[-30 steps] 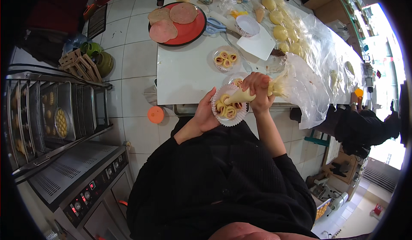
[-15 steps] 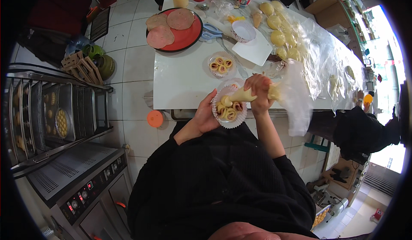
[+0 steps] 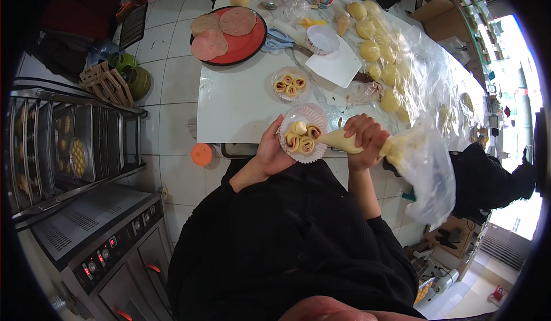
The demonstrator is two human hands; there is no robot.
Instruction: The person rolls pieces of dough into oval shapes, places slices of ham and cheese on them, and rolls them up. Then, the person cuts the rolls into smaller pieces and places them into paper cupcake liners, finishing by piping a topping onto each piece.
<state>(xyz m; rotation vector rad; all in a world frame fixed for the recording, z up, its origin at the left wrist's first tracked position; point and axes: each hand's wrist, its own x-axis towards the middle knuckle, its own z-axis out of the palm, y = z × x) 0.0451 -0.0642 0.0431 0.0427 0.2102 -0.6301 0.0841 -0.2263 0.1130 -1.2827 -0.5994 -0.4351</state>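
My left hand (image 3: 273,151) grips a white fluted paper cup (image 3: 310,112) by its left side, near the table's front edge. Inside the cup sit several rolled dough spirals (image 3: 306,144) with a pinkish filling, and a pale dollop of cream (image 3: 301,127) lies at the top among them. My right hand (image 3: 365,140) is closed round a clear piping bag (image 3: 342,140) of pale yellow cream, its tip close to the cup's right side. The bag's loose upper end hangs to the right. Farther back on the table stands another paper cup with similar rolls (image 3: 290,84).
A red plate with meat slices (image 3: 238,27), blue scissors (image 3: 278,41), a white square dish (image 3: 338,68) and plastic-covered dough balls (image 3: 389,74) occupy the table (image 3: 229,108). At left stand a tray rack (image 3: 109,143) and an oven (image 3: 109,246). A person in black is at right.
My right hand has drawn the piping bag rightward, off the rolls, and the cream dollop now shows uncovered. The bag's loose end has swung right and down. My left hand still holds the cup.
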